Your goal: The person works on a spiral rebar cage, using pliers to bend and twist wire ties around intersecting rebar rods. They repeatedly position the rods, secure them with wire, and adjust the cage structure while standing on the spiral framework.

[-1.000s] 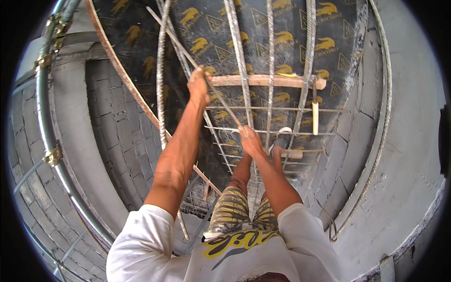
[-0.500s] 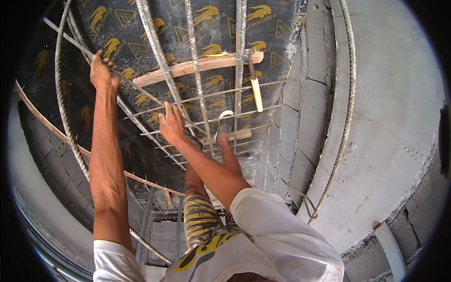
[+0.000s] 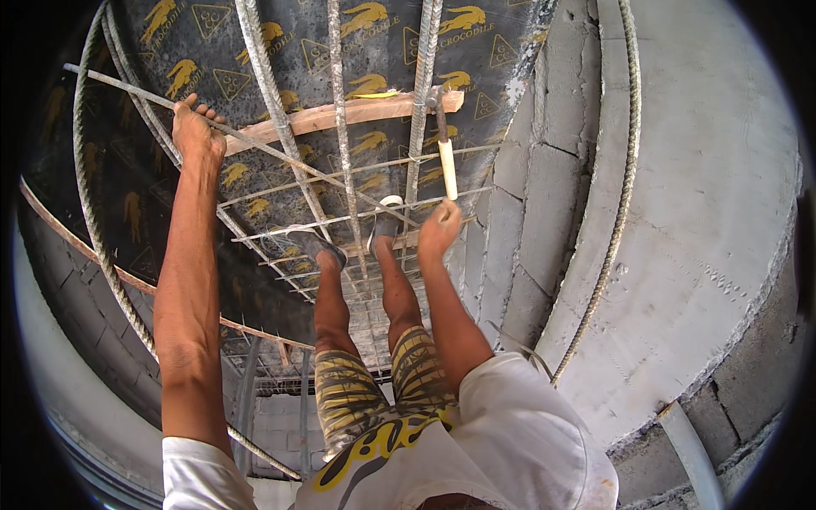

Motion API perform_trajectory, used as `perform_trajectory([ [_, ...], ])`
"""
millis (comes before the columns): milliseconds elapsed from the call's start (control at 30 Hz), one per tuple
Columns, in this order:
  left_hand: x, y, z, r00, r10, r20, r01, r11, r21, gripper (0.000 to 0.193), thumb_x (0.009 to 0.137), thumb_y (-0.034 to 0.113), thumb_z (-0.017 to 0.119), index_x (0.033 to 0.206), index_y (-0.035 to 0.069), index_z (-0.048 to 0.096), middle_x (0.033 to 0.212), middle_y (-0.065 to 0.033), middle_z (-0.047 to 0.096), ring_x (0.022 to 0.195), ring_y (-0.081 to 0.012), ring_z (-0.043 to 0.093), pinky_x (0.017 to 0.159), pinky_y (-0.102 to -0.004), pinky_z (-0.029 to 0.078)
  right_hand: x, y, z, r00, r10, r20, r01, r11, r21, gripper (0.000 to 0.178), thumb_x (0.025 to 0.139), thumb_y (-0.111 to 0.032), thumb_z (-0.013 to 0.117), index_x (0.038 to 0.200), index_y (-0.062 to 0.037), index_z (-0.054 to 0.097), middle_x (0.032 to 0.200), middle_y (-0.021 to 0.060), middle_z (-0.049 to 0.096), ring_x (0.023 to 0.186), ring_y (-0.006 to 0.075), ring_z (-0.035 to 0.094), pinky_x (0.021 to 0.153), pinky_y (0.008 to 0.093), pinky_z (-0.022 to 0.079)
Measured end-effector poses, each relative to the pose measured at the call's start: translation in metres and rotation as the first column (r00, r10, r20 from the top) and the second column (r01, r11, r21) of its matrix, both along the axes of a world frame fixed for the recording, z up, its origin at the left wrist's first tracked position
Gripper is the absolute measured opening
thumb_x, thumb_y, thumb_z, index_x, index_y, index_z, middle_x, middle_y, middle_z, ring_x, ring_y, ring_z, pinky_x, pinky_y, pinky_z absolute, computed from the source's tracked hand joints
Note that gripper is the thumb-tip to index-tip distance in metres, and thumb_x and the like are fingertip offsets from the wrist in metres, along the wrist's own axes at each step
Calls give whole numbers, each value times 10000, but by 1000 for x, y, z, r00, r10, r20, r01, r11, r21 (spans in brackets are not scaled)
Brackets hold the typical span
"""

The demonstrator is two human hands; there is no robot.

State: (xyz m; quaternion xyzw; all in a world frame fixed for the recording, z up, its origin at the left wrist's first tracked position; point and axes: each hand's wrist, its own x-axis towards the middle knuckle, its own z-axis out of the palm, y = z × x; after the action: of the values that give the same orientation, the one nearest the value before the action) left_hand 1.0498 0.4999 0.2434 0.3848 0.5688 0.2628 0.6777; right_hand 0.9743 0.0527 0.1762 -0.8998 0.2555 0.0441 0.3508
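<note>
The loose metal bar (image 3: pixel 270 149) slants across the other bars, high on the left and low on the right. The biggest thing is the smooth grey wall (image 3: pixel 697 212) on the right. Next comes the big black board (image 3: pixel 378 51), with yellow pictures on it. Long, thick bars (image 3: pixel 261 51) run over the board. A piece of wood (image 3: pixel 374 108) lies crossways under them. A hammer (image 3: pixel 448 170) with a pale handle hangs by the wood's right end.

The left hand (image 3: pixel 200 132) is about as high as before, with its fingers bent loosely around the upper part of the loose bar. The right hand (image 3: pixel 440 228) has just gone from the bar's middle over to the right. So now only the left hand is on that upper part. The right hand is curled up, just beside the bar's low end and the hammer's handle. I can't tell if it is gripping either one.
</note>
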Motion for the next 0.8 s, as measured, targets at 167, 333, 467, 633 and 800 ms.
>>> perform_trajectory([
  [167,1,-26,-16,997,-32,-77,32,999,-7,408,1094,348,306,1220,15,505,957,-106,503,766,-206,494,670,-415,474,110,-15,-60,913,409,-6,-401,893,-206,452,932,-220,655,1320,-10,557,1213,256,608,1162,422,552,1007,498,424],
  [333,1,-50,-26,998,-25,-65,20,997,-71,409,1094,339,271,1237,13,470,965,-117,502,783,-220,505,725,-444,504,174,-14,-94,743,534,-403,-589,808,-15,417,914,-201,668,1271,-19,554,1228,252,619,1175,482,564,976,546,461],
  [467,-3,-73,-35,996,13,-85,-22,993,-112,394,1099,342,277,1217,3,437,985,-141,513,798,-241,553,790,-485,568,194,-16,-78,747,661,-76,-664,736,-130,243,929,-142,623,1107,-3,532,1092,263,599,1080,498,559,920,546,455],
  [633,-1,-95,-43,993,86,-85,-96,989,-117,358,1106,346,293,1134,18,435,931,-146,535,754,-254,590,755,-479,626,252,-32,29,693,691,205,-547,690,-474,200,926,-74,583,1100,4,521,991,238,590,922,414,584,811,518,458],
  [800,10,-112,-34,988,139,-70,-147,983,-114,227,1087,231,293,1126,41,411,913,-144,541,734,-246,597,773,-475,641,216,-33,109,865,487,-120,-501,847,-178,193,937,-167,632,1005,13,613,781,108,661,654,240,628,596,441,486],
])
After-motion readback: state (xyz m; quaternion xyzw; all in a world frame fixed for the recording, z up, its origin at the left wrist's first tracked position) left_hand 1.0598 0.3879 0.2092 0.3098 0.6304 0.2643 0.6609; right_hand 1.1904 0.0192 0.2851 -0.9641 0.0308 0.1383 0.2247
